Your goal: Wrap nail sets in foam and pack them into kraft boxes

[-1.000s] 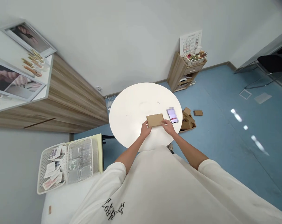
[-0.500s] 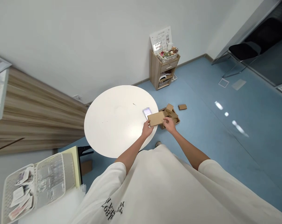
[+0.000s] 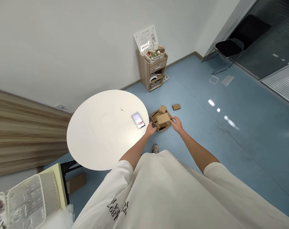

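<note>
Head view: flat cardboard box [image 3: 163, 118] over open carton [image 3: 169, 126] of cardboard pieces, on floor [image 3: 199, 136] right of table [image 3: 103, 133]. Resting on pile or just above, can't tell. Long axis runs roughly left-right between my hands, right end tipped slightly farther from me. Left hand [image 3: 151, 128] near its front left corner: box lies ahead and right. Right hand [image 3: 177, 124] nearer, just off right end: box lies left. Both hands loosely spread; right-hand contact with carton unclear.
</note>
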`<state>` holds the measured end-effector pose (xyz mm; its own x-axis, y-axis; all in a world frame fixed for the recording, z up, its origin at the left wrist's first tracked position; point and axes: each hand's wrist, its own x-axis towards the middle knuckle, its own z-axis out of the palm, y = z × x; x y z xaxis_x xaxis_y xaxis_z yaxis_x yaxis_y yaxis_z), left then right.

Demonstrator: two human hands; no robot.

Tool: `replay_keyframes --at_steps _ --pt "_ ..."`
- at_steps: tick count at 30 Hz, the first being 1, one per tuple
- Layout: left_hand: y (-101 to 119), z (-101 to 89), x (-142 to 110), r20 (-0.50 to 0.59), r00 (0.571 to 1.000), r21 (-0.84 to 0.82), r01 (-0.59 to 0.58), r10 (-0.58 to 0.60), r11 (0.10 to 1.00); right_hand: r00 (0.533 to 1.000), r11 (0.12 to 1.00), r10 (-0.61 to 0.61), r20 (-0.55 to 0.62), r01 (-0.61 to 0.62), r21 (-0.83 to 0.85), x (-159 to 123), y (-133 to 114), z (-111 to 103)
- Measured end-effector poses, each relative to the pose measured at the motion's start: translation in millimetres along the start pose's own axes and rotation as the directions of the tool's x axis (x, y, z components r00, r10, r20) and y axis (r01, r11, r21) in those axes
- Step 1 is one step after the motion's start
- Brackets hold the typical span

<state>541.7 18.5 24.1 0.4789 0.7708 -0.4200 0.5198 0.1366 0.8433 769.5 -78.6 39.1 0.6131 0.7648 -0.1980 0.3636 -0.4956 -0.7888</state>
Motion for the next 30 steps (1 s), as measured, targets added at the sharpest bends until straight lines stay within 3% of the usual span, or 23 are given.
replay_keyframes --at_steps 3,7,18,26,30 --pt "-8.3 -1.5 -2.4 0.029 0.997 0.021 0.071 -0.071 0.997 0.999 0.999 0.037 0.012 -0.037 -0.004 -1.2 12.9 7.0" --pt "-6.8 -5.9 -4.6 0.049 0.996 0.022 0.076 -0.077 0.997 0.997 0.998 0.055 0.051 -0.056 0.019 -1.7 14.7 19.8" --pt "-3.8 -38.4 -25.3 -0.003 0.998 -0.009 0.065 -0.065 0.998 0.971 0.995 0.061 0.231 -0.078 0.067 -7.2 -23.5 51.2" --pt "-33.9 -73.4 -67.2 -0.153 0.979 -0.051 0.130 -0.137 0.990 0.922 0.998 -0.040 0.385 0.016 0.064 -20.2 -47.9 97.7" --pt "-54.2 -98.2 -96.6 -0.227 0.959 -0.096 0.149 -0.168 0.984 0.871 0.994 -0.104 0.480 0.085 0.062 -34.7 -70.7 124.6"
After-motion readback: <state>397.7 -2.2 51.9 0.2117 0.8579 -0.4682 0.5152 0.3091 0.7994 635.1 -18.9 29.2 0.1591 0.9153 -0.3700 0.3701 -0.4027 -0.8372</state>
